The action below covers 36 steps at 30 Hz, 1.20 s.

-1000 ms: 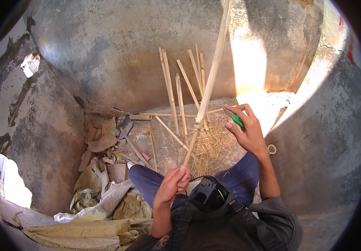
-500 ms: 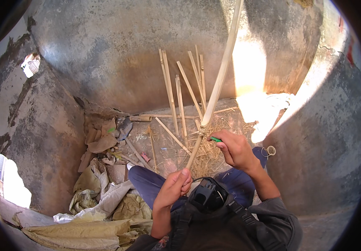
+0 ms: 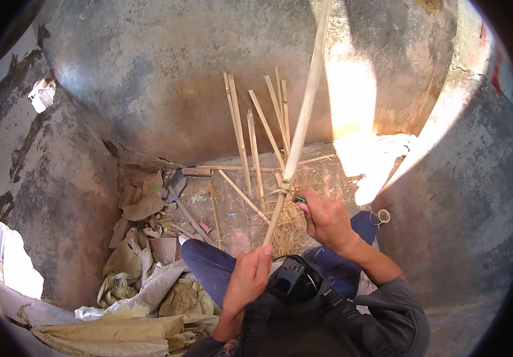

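A long pale bamboo strip point(image 3: 305, 122) slants up and away in front of me. Around its near end my left hand point(image 3: 248, 278) is closed, thumb laid along the strip. Farther up it is a knobbly, frayed spot point(image 3: 286, 186); whether this is a node or a binding I cannot tell. Just right of that spot, my right hand point(image 3: 329, 223) is closed on a small green-handled tool point(image 3: 300, 200), whose working end is too small to make out. Thin straw-like shavings point(image 3: 297, 229) lie on the floor below.
Several bamboo strips point(image 3: 256, 154) lean against the far wall point(image 3: 167, 89). At the left are crumpled sacks point(image 3: 143, 285), broken rubble point(image 3: 143, 205) and a loose stick point(image 3: 192, 217). A small ring-shaped thing point(image 3: 384, 216) sits by my right knee. Concrete walls surround me closely.
My left hand has slid or turned slightly, its thumb now stretched along the strip. The right hand with the green tool has shifted slightly nearer and left. The strip's top has tipped left.
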Tool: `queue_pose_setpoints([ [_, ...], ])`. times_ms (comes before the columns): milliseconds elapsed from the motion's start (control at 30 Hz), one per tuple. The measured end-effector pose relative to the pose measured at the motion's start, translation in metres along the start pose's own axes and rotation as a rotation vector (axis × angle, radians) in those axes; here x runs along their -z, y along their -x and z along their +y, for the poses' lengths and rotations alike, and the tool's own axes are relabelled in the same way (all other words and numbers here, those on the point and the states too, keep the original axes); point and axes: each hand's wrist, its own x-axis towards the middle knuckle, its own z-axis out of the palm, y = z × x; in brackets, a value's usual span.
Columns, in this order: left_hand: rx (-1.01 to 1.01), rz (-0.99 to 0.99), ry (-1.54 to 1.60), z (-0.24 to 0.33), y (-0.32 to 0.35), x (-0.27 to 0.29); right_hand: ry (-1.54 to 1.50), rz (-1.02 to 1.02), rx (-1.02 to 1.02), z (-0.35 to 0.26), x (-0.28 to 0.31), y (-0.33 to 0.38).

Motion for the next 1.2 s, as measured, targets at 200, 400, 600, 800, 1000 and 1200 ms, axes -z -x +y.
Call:
queue_pose_setpoints([
  [200, -0.028, 0.077, -0.068, 0.008, 0.004, -0.007, -0.315, -0.06, -0.065, 0.009, -0.006, -0.003],
  [400, -0.022, 0.068, -0.037, 0.003, 0.003, -0.008, -0.648, -0.142, -0.101, 0.009, -0.005, -0.011],
  [600, 0.065, -0.149, 0.365, -0.024, -0.011, -0.003, -1.279, -0.606, -0.35, 0.031, 0.013, -0.022],
  [800, 0.178, -0.217, 0.616, -0.029, -0.02, -0.003, -1.141, -0.156, -0.328, 0.029, 0.003, -0.004],
  [1000, 0.168, -0.177, 0.471, -0.029, -0.03, -0.003, -1.059, 0.124, -0.428, 0.023, -0.01, -0.006],
  [1200, 0.098, -0.209, 0.333, -0.032, -0.035, -0.001, -0.88, 0.224, -0.493, 0.026, -0.026, -0.009],
])
